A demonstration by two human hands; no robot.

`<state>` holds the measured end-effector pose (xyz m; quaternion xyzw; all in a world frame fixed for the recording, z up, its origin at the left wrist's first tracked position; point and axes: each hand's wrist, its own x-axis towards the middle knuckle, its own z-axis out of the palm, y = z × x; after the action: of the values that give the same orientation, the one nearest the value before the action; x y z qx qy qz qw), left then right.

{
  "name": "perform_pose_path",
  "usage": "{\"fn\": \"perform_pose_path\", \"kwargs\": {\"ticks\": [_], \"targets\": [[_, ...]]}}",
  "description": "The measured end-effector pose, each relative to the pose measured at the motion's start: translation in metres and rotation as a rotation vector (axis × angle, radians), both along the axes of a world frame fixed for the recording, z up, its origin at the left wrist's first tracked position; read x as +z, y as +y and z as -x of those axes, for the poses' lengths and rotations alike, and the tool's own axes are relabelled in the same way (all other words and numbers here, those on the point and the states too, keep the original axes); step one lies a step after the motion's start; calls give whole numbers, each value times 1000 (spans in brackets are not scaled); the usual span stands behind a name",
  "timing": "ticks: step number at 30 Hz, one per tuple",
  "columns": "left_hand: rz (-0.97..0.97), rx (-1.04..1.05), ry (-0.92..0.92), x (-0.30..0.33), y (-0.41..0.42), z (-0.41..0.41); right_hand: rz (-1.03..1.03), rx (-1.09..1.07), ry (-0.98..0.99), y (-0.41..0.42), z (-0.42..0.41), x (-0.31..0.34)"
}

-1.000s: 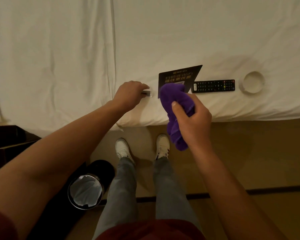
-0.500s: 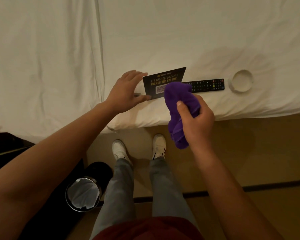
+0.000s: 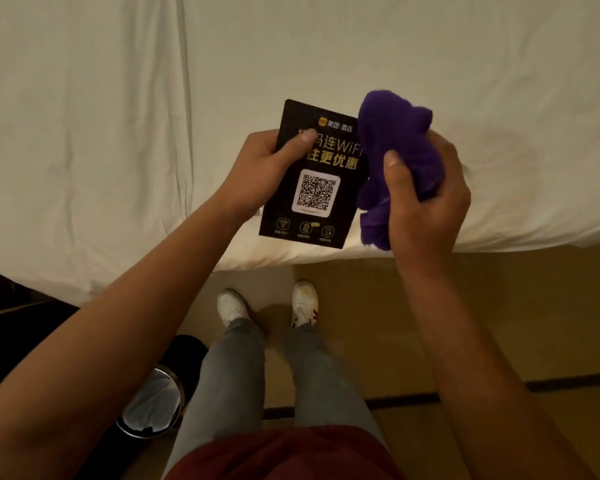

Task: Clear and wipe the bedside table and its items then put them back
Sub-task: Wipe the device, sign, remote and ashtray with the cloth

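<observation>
Since the earlier frame lifted off the bed [image 3: 118, 116], the black WiFi card [image 3: 312, 188] now faces me in my left hand [image 3: 257, 168], thumb pinching its front; my right hand [image 3: 426, 199] clutches the purple cloth [image 3: 392, 150] against the card's right edge.

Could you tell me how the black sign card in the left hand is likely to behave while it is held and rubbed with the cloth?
The card looks stiff: it stays flat though the left hand grips only one edge. It seems light, held by thumb and fingers alone. Its smooth face could slip when the cloth presses.
</observation>
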<state>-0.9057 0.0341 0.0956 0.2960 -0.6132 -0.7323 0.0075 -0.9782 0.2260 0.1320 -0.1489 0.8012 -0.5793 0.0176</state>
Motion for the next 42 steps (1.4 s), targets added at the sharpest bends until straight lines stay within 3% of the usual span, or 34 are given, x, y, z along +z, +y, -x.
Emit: {"fn": "perform_pose_path", "kwargs": {"ticks": [2, 4, 6, 8, 11, 15, 18, 22, 26, 30, 35, 39, 42], "targets": [[-329, 53, 54, 12, 1, -1, -51, 80, 164, -20, 8, 4], [-696, 81, 118, 19, 3, 0, -121, 133, 200, -43, 8, 3], [-891, 120, 165, 21, 5, 1, -155, 171, 152, -61, -1, -1], [-963, 153, 174, 18, 4, 0, -185, 212, 108, -72, -13, -2], [-1001, 174, 147, 14, -5, -6, -249, 305, 95, -81, -34, -1], [-1125, 191, 205, 10, -25, -12, -295, 463, 224, -90, -61, -1], [-1149, 137, 228, 11, -29, -12, -461, 437, 330, -101, -54, -4], [-1160, 59, 242, 15, -21, -13, -577, 371, 309, -115, -7, -8], [-1097, 165, 218, 14, -17, -4, -606, 365, 273, -129, 9, -14], [-1087, 282, 264, 13, -10, 7, -604, 386, 256, -115, -20, -16], [-1047, 377, 174, 6, -14, 10, -573, 441, 219, -75, -58, -15], [-1034, 351, 116, 4, -2, 9, -581, 434, 252, -59, -60, -17], [-1056, 315, 172, 11, 9, 10, -596, 431, 298, -68, -37, -18]]}}
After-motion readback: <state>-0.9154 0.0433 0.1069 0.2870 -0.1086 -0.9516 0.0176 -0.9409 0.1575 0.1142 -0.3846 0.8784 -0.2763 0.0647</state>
